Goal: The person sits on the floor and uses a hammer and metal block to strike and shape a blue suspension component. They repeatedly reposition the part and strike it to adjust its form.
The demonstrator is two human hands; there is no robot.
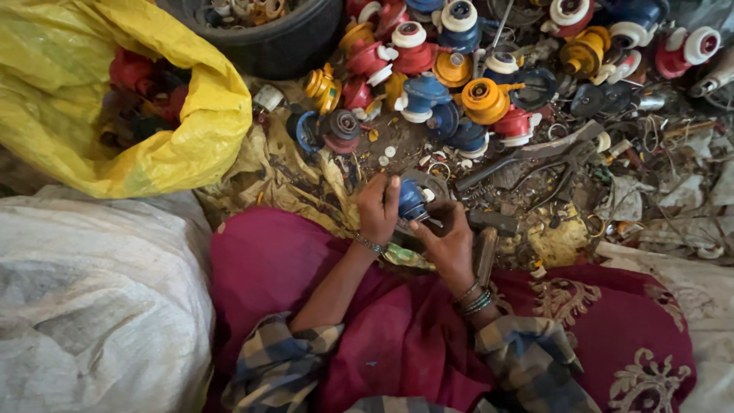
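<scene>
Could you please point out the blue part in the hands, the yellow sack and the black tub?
Blue part (410, 200), head view, on its rounded blue body.
Yellow sack (53, 84), head view, on its folded-over side.
Black tub (283, 46), head view, on its outer wall.

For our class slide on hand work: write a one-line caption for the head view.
Both hands, left hand and right hand, grip a blue plastic part before a pile of coloured parts.

Dirty ground (397, 149) is lying under everything, littered with wire scraps, rings and small washers. A yellow woven sack (61, 92) is gaping open at the upper left, showing red parts inside. A black tub (267, 42) is standing just behind it. A heap of red, blue and orange plastic housings (459, 69) is spreading across the top. A white sack (92, 298) is bulging at the lower left. Soft, even light is falling over the scene.
</scene>
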